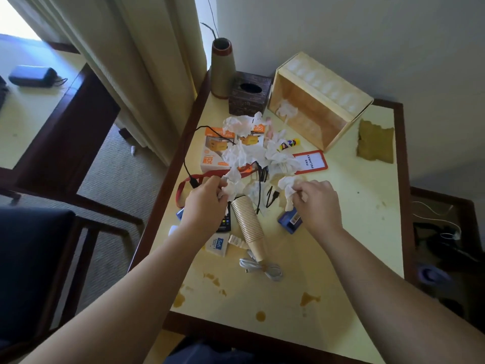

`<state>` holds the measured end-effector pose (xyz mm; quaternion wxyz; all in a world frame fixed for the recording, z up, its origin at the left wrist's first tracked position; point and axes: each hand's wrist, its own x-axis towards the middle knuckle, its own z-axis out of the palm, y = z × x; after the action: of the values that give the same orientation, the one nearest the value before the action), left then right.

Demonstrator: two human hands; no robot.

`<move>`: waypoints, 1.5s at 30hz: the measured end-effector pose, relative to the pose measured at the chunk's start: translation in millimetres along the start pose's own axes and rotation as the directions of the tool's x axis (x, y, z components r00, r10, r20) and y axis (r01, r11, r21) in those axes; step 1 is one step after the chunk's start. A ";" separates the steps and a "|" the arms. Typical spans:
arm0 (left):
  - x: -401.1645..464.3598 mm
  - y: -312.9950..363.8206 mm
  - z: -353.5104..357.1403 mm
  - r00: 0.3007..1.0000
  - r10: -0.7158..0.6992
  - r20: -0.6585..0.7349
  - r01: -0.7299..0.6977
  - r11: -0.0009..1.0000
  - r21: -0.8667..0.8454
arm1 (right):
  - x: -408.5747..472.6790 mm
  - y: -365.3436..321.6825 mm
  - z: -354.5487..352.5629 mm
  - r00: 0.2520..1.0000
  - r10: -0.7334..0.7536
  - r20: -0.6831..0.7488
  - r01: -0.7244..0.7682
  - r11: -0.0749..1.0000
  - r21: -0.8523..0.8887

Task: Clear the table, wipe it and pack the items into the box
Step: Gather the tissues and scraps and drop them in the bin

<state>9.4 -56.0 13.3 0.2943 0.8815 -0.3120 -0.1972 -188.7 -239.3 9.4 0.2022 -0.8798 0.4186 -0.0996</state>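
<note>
My left hand [206, 199] pinches a crumpled white tissue [232, 183] above the clutter in the middle of the cream table [362, 206]. My right hand [316, 203] grips another crumpled tissue [288, 189] just to the right. More tissues [242, 153] lie over orange charger boxes [215, 151], a black cable [259, 195] and a red lanyard [183, 186]. A stack of paper cups [249, 225] lies on its side below my hands. An open beige box [315, 101] on its side stands at the back. A tan cloth [375, 141] lies right of it.
A red-framed pass card [311, 161], a glue stick [288, 144], a blue packet [290, 223], a white cable [262, 267] and sachets [219, 244] lie around. Brown spills [309, 298] stain the near table. A dark tissue holder [249, 94] and vase [221, 68] stand at the back left corner.
</note>
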 end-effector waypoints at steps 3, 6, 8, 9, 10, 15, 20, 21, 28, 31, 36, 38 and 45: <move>22.4 0.2 14.2 0.999 0.008 0.044 -0.010 0.999 0.048 | -16.7 -8.0 -17.4 0.996 0.015 -0.088 -0.009 0.998 0.068; 39.5 -2.8 24.0 0.994 0.026 0.105 -0.038 0.993 0.115 | -32.7 -16.6 -27.5 0.989 -0.004 -0.148 0.016 0.996 0.086; 46.7 -4.7 29.5 0.991 0.021 0.132 -0.045 0.983 0.178 | -42.6 -21.1 -30.8 0.986 -0.021 -0.166 0.036 0.995 0.092; 49.5 -6.1 32.3 0.990 0.017 0.141 -0.045 0.979 0.200 | -46.6 -22.8 -31.4 0.985 -0.030 -0.172 0.047 0.994 0.096; 52.0 -7.5 34.7 0.989 0.012 0.145 -0.044 0.974 0.221 | -50.0 -24.2 -31.3 0.983 -0.039 -0.180 0.058 0.993 0.101; 57.6 -9.0 43.3 0.995 -0.017 0.094 -0.006 0.971 0.241 | -61.5 -29.8 -22.0 0.977 -0.087 -0.193 0.111 0.987 0.117; 38.1 -6.9 34.6 0.999 -0.029 0.024 0.025 0.989 0.147 | -63.8 -36.0 -13.3 0.971 -0.145 -0.192 0.168 0.979 0.112; 30.8 -6.1 30.1 1.000 -0.019 -0.005 0.020 0.993 0.119 | -63.5 -38.3 -12.7 0.968 -0.155 -0.199 0.179 0.978 0.110; -66.5 -9.4 -16.0 0.976 0.001 -0.219 -0.023 0.995 -0.095 | -69.3 -58.6 -13.9 0.947 -0.253 -0.195 0.280 0.952 0.126; -122.7 -27.7 -36.3 0.977 -0.010 -0.215 -0.021 0.990 -0.139 | -82.2 -72.9 -2.1 0.937 -0.318 -0.146 0.337 0.932 0.135; -201.6 -70.3 -62.5 0.922 -0.176 -0.346 0.126 0.979 -0.160 | -108.5 -107.6 30.9 0.900 -0.435 -0.021 0.430 0.878 0.212; -226.9 -87.4 -75.2 0.883 -0.247 -0.400 0.170 0.961 -0.217 | -119.4 -126.5 43.8 0.862 -0.506 0.021 0.488 0.843 0.227; -291.9 -157.9 -102.8 0.747 -0.433 -0.504 0.296 0.896 -0.331 | -173.6 -209.0 96.7 0.686 -0.727 0.024 0.678 0.652 0.339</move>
<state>-79.8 278.9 36.8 0.4287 0.9033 -0.0063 -0.0158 -119.2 40.5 13.2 0.3125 -0.9357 0.0064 -0.1634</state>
